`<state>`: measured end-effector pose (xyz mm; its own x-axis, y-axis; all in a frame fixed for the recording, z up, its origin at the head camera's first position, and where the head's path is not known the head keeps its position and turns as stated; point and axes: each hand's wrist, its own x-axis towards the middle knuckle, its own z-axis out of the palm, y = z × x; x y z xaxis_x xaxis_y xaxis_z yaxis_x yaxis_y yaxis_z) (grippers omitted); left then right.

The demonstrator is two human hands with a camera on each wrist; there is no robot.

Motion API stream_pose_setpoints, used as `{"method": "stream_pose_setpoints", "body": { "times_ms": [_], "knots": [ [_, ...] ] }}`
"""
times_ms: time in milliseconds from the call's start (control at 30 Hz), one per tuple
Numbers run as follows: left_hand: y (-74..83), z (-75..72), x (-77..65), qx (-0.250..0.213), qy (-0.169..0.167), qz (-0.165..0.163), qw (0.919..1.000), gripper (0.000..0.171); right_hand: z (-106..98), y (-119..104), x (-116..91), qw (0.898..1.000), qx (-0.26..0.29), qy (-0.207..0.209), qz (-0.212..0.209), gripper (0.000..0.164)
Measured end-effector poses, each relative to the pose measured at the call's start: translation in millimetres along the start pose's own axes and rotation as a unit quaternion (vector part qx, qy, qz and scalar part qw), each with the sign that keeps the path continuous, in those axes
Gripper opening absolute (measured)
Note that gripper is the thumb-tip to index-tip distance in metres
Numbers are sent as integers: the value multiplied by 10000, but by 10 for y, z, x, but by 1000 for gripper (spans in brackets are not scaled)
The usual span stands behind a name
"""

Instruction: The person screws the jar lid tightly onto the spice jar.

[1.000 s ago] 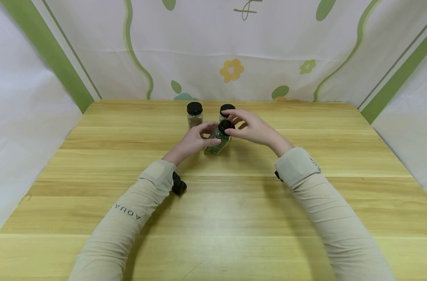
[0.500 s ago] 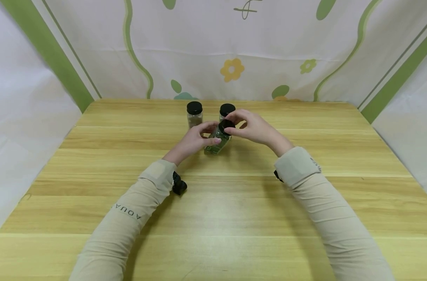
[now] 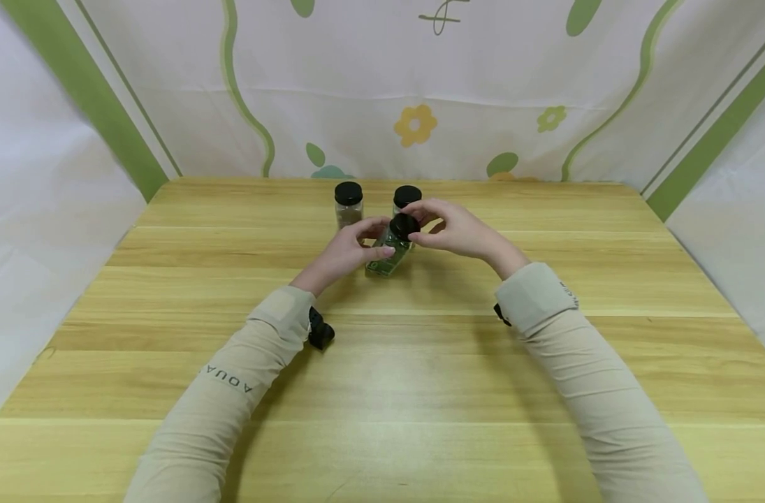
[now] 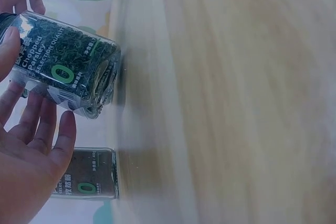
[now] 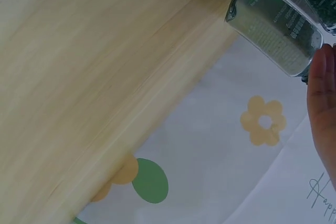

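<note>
A clear square jar of chopped parsley (image 3: 382, 264) leans toward the right with its black lid (image 3: 404, 226) up. My left hand (image 3: 341, 255) grips its body, thumb on the near side and fingers behind. In the left wrist view the green-lettered label of the parsley jar (image 4: 65, 59) faces the camera. My right hand (image 3: 457, 232) pinches the lid between thumb and curled fingers. Only the edge of the right hand (image 5: 323, 98) shows in the right wrist view, where the lid is out of frame.
Two more black-lidded spice jars stand behind on the wooden table (image 3: 382, 391): a brown-filled jar (image 3: 349, 213) at the left and a pale-filled jar (image 5: 278, 27) partly behind the right hand. A patterned cloth (image 3: 357, 84) hangs along the table's far edge.
My right thumb and fingers have shifted slightly around the lid, and the lid end has moved a little. The left hand holds the parsley jar in nearly the same place.
</note>
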<state>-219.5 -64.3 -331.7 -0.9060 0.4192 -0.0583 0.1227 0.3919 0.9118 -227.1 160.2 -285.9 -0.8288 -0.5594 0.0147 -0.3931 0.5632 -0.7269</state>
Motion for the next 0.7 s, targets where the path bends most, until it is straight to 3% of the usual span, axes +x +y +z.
{"method": "stream_pose_setpoints", "body": {
  "times_ms": [233,500,700],
  "knots": [
    [-4,0,12,4,-10,-36,10000,57,35,-41,20,9993,-78,214,302,38],
    [-21,-2,29,52,13,-102,9999,59,19,-9,35,9998,-181,-21,-111,46],
    [-13,-5,31,113,17,-67,9999,58,13,-33,24,9997,-198,58,115,39]
  ]
}}
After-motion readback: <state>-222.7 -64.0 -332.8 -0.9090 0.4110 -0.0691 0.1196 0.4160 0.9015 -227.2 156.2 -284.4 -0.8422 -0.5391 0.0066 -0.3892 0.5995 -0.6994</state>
